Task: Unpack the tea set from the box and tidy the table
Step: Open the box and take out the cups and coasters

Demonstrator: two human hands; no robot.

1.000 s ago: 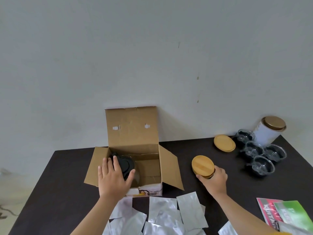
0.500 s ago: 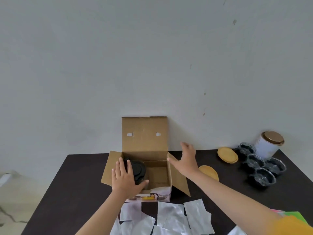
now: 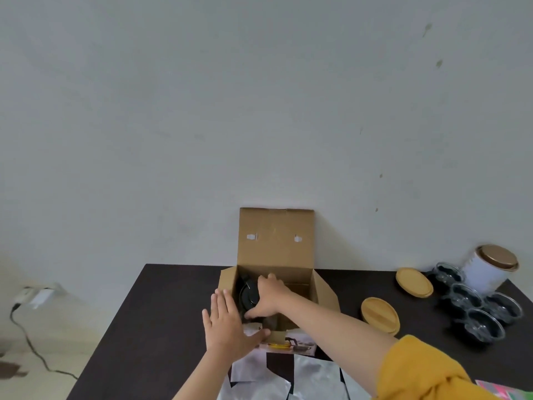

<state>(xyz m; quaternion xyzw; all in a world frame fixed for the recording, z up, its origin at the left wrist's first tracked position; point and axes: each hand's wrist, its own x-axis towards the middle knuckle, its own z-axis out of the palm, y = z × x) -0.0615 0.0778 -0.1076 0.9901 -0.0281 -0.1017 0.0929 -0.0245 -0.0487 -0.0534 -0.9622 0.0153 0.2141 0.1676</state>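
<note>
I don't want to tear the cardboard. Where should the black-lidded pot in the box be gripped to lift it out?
Probably from above, hands on opposite sides just under the black lid. The pot sits upright in the left part of the open box, walled on all sides. The right hand already reaches in from the right; the left hand is at the near-left corner.

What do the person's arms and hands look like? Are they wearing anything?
Both hands are bare: no gloves, rings or watch show. The right hand has a mustard-yellow sleeve bunched high up the arm, leaving the forearm uncovered. The left hand has a bare forearm too, with no sleeve in view.
</note>
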